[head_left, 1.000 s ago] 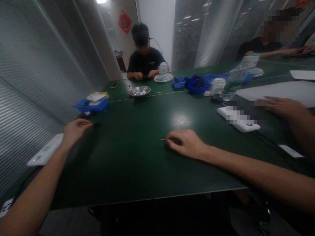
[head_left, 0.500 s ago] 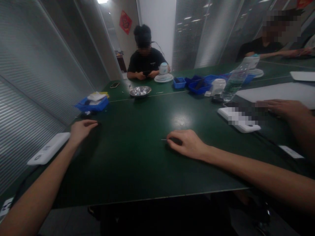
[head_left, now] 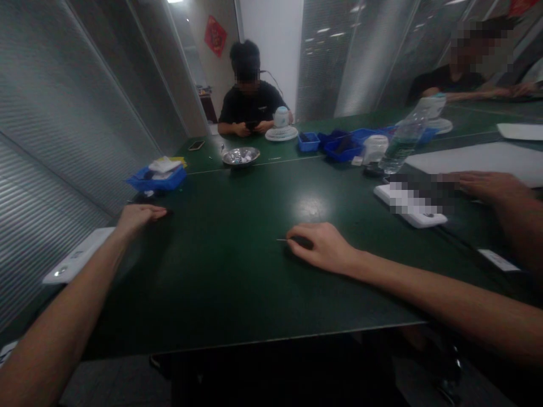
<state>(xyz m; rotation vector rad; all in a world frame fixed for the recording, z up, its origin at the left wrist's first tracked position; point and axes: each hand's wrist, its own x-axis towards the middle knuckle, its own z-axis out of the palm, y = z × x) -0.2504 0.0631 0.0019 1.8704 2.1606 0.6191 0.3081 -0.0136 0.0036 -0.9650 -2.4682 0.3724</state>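
Note:
My left hand lies on the dark green table at the left, fingers stretched out flat with the tips at a small dark thing. My right hand rests at the table's middle, fingers curled around a thin dark-handled tool whose fine metal tip points left. Both forearms reach in from the near edge.
A blue tray with white items stands beyond my left hand, a white flat device beside my left arm. Farther off are a metal bowl, a small fan, blue bins and a water bottle. Another person's hand rests at the right by a white device. A person sits across.
My left hand has slid a little forward and its fingers have flattened out toward the small dark thing. My right hand has stayed where it was with the tool.

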